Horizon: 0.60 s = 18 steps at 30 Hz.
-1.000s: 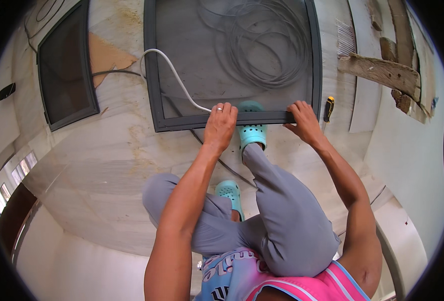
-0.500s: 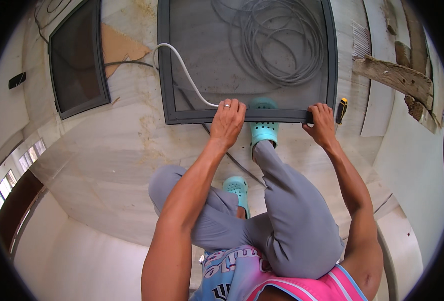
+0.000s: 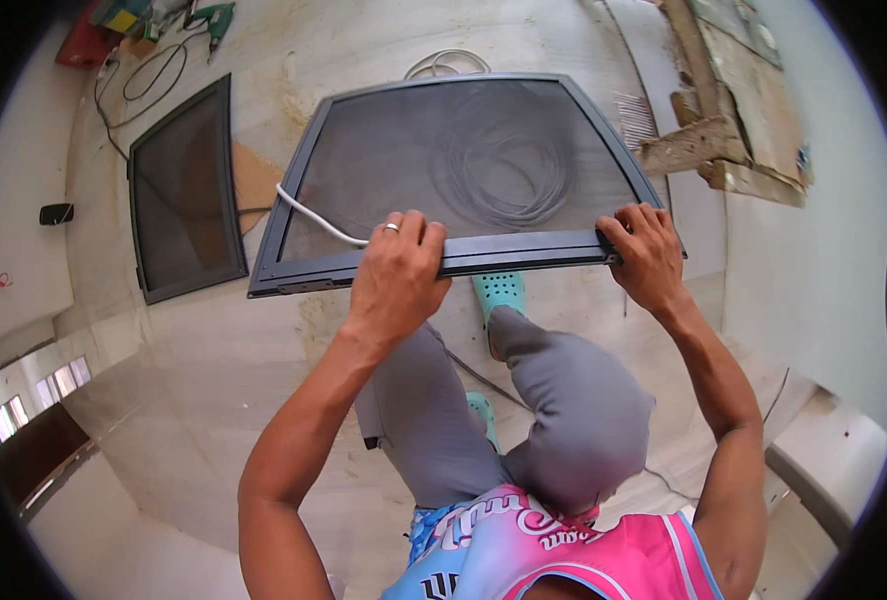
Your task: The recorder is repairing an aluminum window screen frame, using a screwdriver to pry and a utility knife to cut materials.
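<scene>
A dark grey framed mesh screen (image 3: 523, 248) is tilted, its near bar raised above the floor toward me. My left hand (image 3: 400, 270) is closed over the left part of that bar. From under its fingers a white cord (image 3: 318, 222) runs out over the left side of the frame. Near the right corner my right hand (image 3: 646, 250) wraps round the same bar, fingers on top. Beneath the bar shows a turquoise clog (image 3: 501, 291) on my foot. Through the mesh I see a coil of grey cable (image 3: 508, 178) behind it.
Left of it lies a smaller framed mesh screen (image 3: 188, 190) on a piece of brown board (image 3: 255, 170). A green power tool (image 3: 213, 25) with a cord is at the far left. Rough wooden planks (image 3: 698, 145) lie at the right, beside a white wall (image 3: 813, 270).
The near bar of the screen has come up off the floor and closer to me, with both hands on it. The view has shifted, bringing the power tool in.
</scene>
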{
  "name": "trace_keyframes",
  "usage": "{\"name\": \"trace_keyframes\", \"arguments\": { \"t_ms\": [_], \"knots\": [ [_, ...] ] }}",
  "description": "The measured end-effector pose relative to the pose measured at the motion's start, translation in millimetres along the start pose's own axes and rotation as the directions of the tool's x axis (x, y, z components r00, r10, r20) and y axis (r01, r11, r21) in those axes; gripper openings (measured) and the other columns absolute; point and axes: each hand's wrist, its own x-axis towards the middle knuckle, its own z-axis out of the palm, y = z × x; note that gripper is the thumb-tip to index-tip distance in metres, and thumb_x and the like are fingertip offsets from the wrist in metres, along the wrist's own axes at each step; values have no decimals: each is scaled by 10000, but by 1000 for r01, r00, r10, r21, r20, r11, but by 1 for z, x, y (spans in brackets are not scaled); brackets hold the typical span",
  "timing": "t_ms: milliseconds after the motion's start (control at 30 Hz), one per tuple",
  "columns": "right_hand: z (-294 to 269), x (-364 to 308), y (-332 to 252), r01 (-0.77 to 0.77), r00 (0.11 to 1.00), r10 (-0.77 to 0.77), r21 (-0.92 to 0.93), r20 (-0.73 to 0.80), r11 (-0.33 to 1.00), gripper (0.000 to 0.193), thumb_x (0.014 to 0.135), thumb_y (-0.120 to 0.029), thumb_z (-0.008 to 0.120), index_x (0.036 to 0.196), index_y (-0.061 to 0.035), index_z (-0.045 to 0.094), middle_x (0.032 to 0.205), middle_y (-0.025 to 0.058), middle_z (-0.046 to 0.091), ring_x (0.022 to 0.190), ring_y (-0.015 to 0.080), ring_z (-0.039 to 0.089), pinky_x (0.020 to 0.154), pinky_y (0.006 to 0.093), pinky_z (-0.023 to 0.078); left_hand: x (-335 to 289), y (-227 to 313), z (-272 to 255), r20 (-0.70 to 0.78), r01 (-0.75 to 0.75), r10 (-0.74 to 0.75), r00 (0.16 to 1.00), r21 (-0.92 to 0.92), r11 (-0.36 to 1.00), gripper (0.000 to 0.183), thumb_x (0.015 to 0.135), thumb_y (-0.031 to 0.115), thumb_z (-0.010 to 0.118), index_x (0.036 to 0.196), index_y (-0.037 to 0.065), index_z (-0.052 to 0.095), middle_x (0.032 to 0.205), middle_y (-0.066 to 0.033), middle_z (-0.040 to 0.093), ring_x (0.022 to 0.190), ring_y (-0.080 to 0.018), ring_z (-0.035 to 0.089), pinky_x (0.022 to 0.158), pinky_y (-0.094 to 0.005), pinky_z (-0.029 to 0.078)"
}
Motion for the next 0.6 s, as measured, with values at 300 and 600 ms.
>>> {"name": "trace_keyframes", "arguments": {
  "t_ms": [300,600],
  "knots": [
    [-83,-50,-40,-18,1000,18,-10,16,1000,217,755,-91,682,954,-167,642,848,28,568,843,234,584,774,386,416,-32,39,-35,-144,-88,90,985,17,996,202,664,-19,665,799,34,524,806,-130,530,820,-318,555,734,-405,478],
    [-83,-54,-38,-16,999,17,-15,45,1000,289,704,-102,738,976,-166,665,873,17,613,884,229,599,872,390,384,-29,33,-25,-122,-157,162,979,49,986,82,715,15,604,782,26,560,796,-142,602,810,-309,618,746,-395,511]
  ]
}}
